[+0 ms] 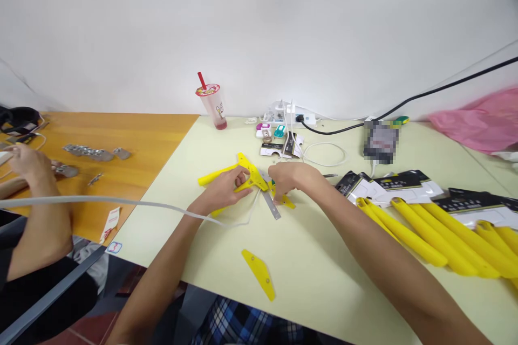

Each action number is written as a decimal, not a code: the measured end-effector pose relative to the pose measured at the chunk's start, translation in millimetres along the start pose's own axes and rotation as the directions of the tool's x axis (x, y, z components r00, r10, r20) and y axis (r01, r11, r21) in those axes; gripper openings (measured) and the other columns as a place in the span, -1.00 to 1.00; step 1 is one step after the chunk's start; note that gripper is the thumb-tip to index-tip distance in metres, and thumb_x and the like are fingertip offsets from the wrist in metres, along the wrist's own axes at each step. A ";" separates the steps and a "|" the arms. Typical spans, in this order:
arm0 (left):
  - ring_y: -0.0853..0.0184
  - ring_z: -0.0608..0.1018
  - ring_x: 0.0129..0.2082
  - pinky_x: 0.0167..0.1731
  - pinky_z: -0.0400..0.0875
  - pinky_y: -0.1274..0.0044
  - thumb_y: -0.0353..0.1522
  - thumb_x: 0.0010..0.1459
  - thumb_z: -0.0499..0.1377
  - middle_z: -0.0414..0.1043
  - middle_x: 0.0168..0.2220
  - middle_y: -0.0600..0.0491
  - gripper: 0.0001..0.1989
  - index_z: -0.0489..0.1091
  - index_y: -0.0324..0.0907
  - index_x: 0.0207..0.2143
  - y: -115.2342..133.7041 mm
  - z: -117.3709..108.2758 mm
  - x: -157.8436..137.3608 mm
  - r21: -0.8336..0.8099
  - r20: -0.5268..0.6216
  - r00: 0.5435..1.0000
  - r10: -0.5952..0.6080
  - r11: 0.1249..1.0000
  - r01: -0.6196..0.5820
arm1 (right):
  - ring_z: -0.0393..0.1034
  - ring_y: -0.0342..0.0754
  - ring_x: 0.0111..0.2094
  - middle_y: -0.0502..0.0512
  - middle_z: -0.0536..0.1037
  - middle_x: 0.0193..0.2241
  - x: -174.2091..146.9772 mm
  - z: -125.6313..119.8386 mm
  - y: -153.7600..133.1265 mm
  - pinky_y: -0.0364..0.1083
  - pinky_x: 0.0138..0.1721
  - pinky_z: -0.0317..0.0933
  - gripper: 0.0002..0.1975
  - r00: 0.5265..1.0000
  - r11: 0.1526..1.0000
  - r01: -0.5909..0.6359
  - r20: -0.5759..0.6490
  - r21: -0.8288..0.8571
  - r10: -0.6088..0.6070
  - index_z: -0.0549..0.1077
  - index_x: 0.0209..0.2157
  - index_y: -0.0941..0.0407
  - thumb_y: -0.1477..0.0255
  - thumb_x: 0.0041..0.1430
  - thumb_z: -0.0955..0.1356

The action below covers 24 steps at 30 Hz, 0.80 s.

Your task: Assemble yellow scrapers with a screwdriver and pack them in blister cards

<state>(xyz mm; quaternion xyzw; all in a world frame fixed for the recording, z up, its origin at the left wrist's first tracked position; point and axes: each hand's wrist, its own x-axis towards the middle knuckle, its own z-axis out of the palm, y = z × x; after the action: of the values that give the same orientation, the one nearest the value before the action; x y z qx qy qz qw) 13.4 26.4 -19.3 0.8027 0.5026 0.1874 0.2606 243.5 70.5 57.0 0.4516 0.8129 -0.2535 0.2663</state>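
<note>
My left hand (pixel 226 188) is closed around a yellow plastic scraper handle (pixel 256 177) with a flared, T-shaped head. Against that head, my right hand (pixel 292 177) is bent downward with its fingers pinched together. Something small with a green part shows at those fingertips, too hidden to name. A flat metal blade (pixel 270 206) lies slanted on the table under the head, between the hands. Beside it, partly under my right hand, is a yellow piece (pixel 288 202). Nearer to me lies a loose yellow plate (pixel 259 276) with two round holes or studs.
Yellow handles (pixel 429 237) and black-and-white packages (pixel 404 183) lie to the right. A drink cup (pixel 213 108), a power strip (pixel 283 115) and a blurred device (pixel 381 142) stand at the back. A white cable (pixel 162 205) crosses my left arm. Left, a co-worker's hand (pixel 30 161).
</note>
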 end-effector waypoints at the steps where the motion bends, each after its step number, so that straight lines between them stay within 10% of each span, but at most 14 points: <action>1: 0.24 0.60 -0.30 -0.29 0.51 0.40 -0.13 0.29 0.34 0.58 -0.24 0.04 -0.62 0.43 -0.10 0.05 1.0 2.1 -0.2 -0.007 -0.014 1.000 0.007 1.000 -0.007 | 0.60 0.14 -0.26 0.29 0.69 -0.22 1.5 1.3 -1.0 -0.05 -0.35 0.26 -0.38 1.000 1.000 -0.005 -0.009 -0.009 0.005 0.66 -0.10 0.23 0.15 -0.14 0.67; 10: 0.29 0.61 -0.28 -0.29 0.56 0.44 -0.22 0.31 0.32 0.60 -0.18 -0.01 -0.62 0.50 -0.13 0.12 -5.5 7.5 0.6 0.007 -0.256 0.955 0.152 0.988 -0.155 | 0.46 0.01 -0.48 0.11 0.56 -0.39 -12.2 -3.6 10.0 -0.04 -0.46 0.18 -0.61 1.000 1.000 -0.009 -0.019 0.007 0.010 0.56 -0.18 0.19 0.22 0.04 0.56; 24: 0.29 0.62 -0.23 -0.37 0.57 0.50 -0.27 0.33 0.33 0.61 -0.15 -0.02 -0.47 0.45 -0.14 0.31 15.1 38.9 -6.4 -0.130 -0.174 0.955 0.239 0.956 -0.263 | 0.40 0.00 -0.41 0.16 0.54 -0.33 -26.9 -8.1 18.2 -0.02 -0.46 0.06 -0.63 0.964 1.000 0.006 -0.266 0.011 -0.003 0.44 -0.24 0.11 0.07 0.25 0.44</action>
<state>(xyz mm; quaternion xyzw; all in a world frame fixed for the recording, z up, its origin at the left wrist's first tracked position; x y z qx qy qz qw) 43.4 6.2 -41.3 0.8206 0.3996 0.3193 0.2548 269.8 68.1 77.6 0.4813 0.8409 -0.1960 0.1514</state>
